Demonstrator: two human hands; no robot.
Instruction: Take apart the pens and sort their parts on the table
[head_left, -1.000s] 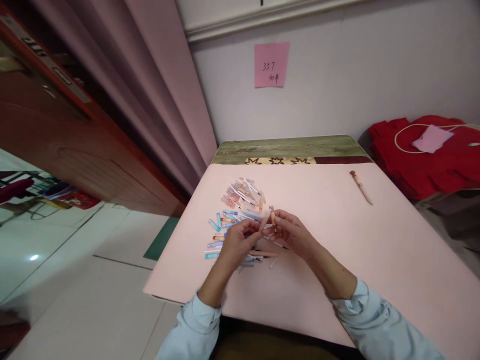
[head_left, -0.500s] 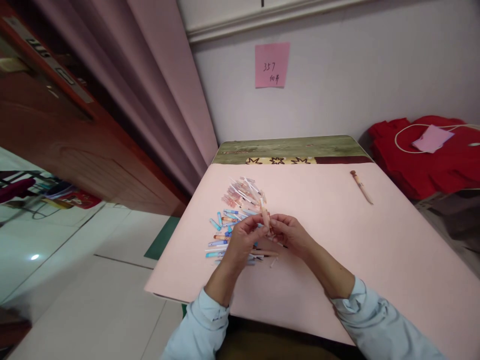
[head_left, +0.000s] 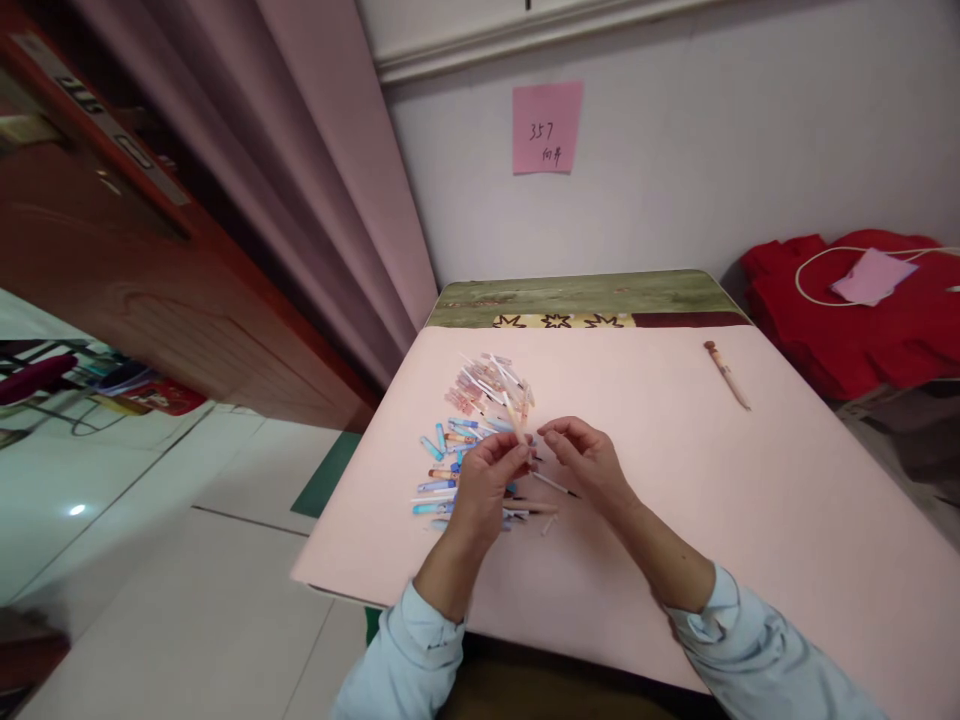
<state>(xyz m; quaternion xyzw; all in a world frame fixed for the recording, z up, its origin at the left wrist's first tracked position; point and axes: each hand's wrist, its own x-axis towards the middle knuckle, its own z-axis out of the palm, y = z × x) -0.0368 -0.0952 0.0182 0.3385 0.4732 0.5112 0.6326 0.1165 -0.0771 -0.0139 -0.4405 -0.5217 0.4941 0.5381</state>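
Observation:
My left hand (head_left: 491, 475) is closed, pinching a pale pen barrel (head_left: 516, 418) that tilts up and away above the pile. My right hand (head_left: 589, 462) is just right of it, apart from the barrel; its fingers are bent and loosely parted, with nothing visible in them. Below the right hand lies a thin white pen refill (head_left: 555, 485) with a dark tip. Around and under my left hand spread blue pen parts (head_left: 435, 487) and several brown-topped pieces. Farther back is a heap of clear pinkish pen parts and white refills (head_left: 487, 382).
A brown-topped pen (head_left: 727, 375) lies alone at the right of the pink-covered table (head_left: 637, 590). Beyond the table's right edge is red cloth (head_left: 817, 330) with a pink paper and a white cord. A wooden door (head_left: 172, 280) and curtain stand at the left.
My right hand has come away from the pen barrel and shifted slightly right. My left hand keeps the barrel, now tilted more to the left. The refill beneath shows more fully.

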